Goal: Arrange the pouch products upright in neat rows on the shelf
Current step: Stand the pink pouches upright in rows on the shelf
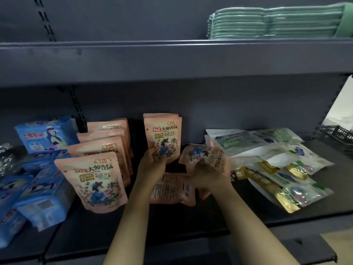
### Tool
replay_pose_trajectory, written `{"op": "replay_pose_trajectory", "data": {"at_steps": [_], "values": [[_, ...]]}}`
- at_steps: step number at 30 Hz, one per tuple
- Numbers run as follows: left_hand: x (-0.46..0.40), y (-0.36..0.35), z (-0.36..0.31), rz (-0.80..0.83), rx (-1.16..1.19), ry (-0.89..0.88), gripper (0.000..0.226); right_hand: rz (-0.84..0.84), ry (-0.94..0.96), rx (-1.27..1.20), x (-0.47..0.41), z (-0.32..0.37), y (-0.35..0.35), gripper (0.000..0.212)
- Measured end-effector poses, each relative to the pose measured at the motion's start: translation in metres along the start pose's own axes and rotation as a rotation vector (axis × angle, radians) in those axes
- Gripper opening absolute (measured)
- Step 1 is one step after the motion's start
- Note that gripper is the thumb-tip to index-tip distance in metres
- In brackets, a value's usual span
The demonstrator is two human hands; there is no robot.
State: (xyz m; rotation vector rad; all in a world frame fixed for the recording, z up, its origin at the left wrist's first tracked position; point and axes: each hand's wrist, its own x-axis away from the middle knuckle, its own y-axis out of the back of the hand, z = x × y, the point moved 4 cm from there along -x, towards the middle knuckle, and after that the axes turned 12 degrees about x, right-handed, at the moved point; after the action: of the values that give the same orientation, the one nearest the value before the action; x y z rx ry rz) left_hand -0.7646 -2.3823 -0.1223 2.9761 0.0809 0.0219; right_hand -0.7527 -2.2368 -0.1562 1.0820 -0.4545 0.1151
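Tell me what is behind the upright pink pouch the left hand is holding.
Behind the upright pink pouch held by the left hand, the top edges of more pink pouches peek out. Their number is hidden; the dark shelf back panel lies beyond.

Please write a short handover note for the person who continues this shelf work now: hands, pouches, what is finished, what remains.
Left hand holds the upright pink pouch at the back of the second row. Right hand grips a tilted pink pouch.
Done: finished row of pink pouches stands upright on the left.
Left: stand the tilted pouch, then the flat pink pouch lying face down on the shelf.
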Motion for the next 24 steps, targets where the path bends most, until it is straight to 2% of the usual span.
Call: {"op": "replay_pose_trajectory", "data": {"at_steps": [4,6,8,10,12,14,16,17,20,24], "values": [[0.000,0.002,0.014,0.031,-0.071,0.016,0.042,-0.088,0.024,-0.119,0.007,-0.001,-0.018,0.072],[0.001,0.003,0.024,0.088,-0.157,0.046,0.043,-0.131,0.040,-0.151,0.006,-0.002,-0.022,0.077],[0.004,0.003,0.034,0.196,-0.286,0.059,0.049,-0.077,0.056,-0.364,0.008,-0.006,-0.027,0.063],[0.013,0.003,0.035,0.311,-0.399,-0.012,0.048,0.015,0.129,-0.687,0.015,-0.005,-0.025,0.031],[0.024,0.001,0.029,0.439,-0.327,-0.106,0.051,0.051,0.193,-0.937,0.021,-0.001,-0.013,0.015],[0.031,-0.002,0.025,0.541,-0.244,-0.145,0.057,0.007,0.199,-1.146,0.024,0.001,0.001,0.009],[0.031,-0.001,0.022,0.510,-0.290,-0.245,0.073,-0.050,0.201,-1.322,0.030,0.007,0.014,0.011],[0.030,0.001,0.019,0.436,-0.339,-0.315,0.070,-0.069,0.226,-1.383,0.033,0.010,0.018,0.012],[0.031,0.007,0.012,0.270,-0.282,-0.454,0.038,-0.120,0.344,-1.479,0.048,0.023,0.029,0.017],[0.029,0.016,0.007,0.179,-0.002,-0.335,0.019,-0.181,0.501,-1.463,0.065,0.035,0.039,0.011]]}}
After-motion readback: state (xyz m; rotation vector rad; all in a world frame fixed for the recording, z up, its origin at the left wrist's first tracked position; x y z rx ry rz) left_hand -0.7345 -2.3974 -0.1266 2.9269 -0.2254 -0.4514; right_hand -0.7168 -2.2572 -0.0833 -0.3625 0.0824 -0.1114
